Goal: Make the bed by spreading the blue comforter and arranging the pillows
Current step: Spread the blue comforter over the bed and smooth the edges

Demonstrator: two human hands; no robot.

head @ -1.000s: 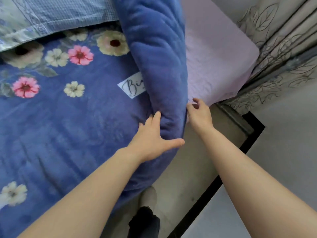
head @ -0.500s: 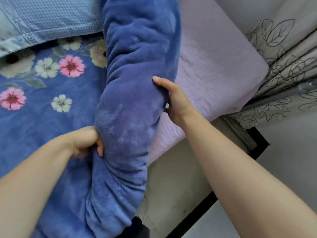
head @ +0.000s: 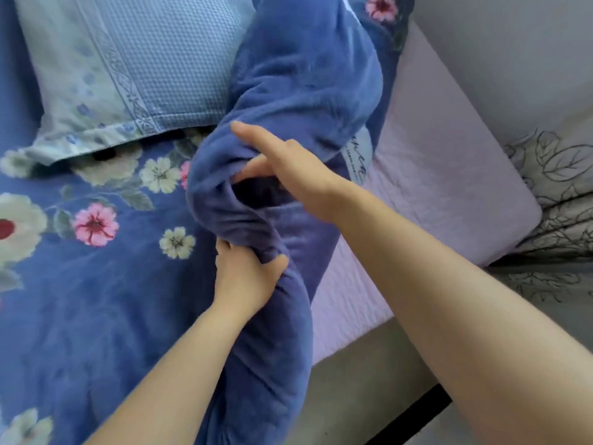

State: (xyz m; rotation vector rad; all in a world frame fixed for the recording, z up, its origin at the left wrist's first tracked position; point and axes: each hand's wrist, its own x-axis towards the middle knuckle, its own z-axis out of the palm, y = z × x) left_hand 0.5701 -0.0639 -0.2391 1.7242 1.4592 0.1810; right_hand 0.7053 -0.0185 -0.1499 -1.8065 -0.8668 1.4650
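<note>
The blue comforter [head: 96, 316] with a flower print covers the left of the bed, and its plush plain-blue edge [head: 298, 91] is rolled up in a thick fold along the right side. My left hand [head: 247, 277] is shut on the lower part of this fold. My right hand [head: 288, 168] grips the fold higher up, thumb tucked under the fabric and index finger stretched out. A light blue pillow [head: 128, 65] lies at the head of the bed, partly on the comforter. A white label [head: 357, 159] shows on the fold.
The pale purple sheet [head: 433, 194] on the mattress lies bare to the right of the fold. A leaf-patterned curtain [head: 558, 187] hangs at the right edge. A grey floor [head: 353, 396] and a dark frame strip [head: 414, 412] run below the mattress edge.
Both hands have moved up along the rolled edge toward the pillow. The left hand went from flat on the fold to gripping it, and the fold has been lifted and bunched.
</note>
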